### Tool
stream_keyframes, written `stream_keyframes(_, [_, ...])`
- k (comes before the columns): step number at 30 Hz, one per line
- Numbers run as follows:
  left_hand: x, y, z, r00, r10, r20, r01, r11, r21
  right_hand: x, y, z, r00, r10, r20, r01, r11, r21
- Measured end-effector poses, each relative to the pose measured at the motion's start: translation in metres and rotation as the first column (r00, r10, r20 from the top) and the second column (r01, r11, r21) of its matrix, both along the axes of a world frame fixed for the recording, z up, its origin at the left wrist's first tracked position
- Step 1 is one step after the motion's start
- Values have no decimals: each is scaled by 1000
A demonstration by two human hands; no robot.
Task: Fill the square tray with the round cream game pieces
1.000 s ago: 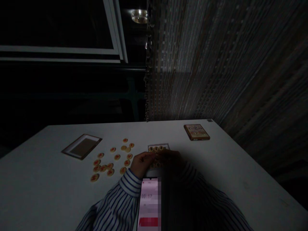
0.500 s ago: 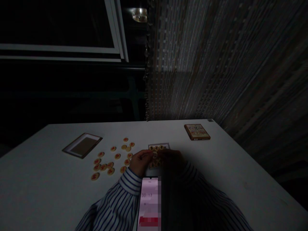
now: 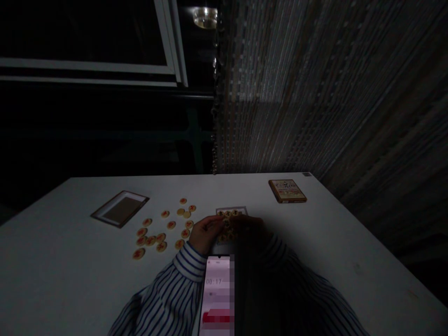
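Observation:
A shallow tray (image 3: 241, 208) lies in front of me, with several Chinese chess pieces marked in black inside it. Over its left edge, my left hand (image 3: 205, 233) has thumb and fingers drawn together, the tips at one round piece (image 3: 227, 224) in the middle. Whether they grip this piece is hard to see. From the other side my right hand (image 3: 254, 229) reaches over the tray, in deep shadow, its fingers barely showing. Red-marked chess pieces (image 3: 171, 225) lie scattered on the table to the left, two of them plain side up (image 3: 187, 214).
The white table (image 3: 336, 261) fills the lower view. An open box part (image 3: 119, 208) lies at left, a printed box (image 3: 287, 191) at back right. A phone with a running timer (image 3: 217, 294) is near me between my forearms. A string curtain (image 3: 266, 93) hangs behind.
The piece between my fingertips looked pale and now shows its dark mark more plainly. My hands have barely moved; the view has shifted slightly.

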State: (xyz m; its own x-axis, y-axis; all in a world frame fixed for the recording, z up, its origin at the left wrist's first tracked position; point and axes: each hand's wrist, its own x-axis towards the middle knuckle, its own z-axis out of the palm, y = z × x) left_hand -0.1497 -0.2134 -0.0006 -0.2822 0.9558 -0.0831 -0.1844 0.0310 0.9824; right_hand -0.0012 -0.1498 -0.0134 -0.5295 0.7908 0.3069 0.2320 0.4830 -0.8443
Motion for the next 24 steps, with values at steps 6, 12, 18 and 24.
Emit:
stream_keyframes(6, [3,-2,5,1000,-3,-8,3,1000,1,-1,1,-3,1000,-20,-20,20,1000,-5])
stream_keyframes(12, [2,-3,7,998,-8,-65,9,1000,12,-1,-4,10,1000,-28,6,28,999,15])
stream_keyframes(18, [4,-3,8,999,-6,-45,6,1000,0,-2,-5,11,999,-31,-42,31,1000,-6])
stream_keyframes(24, [3,-2,6,999,-23,-48,24,1000,9,-2,-2,9,999,-2,-39,2,1000,10])
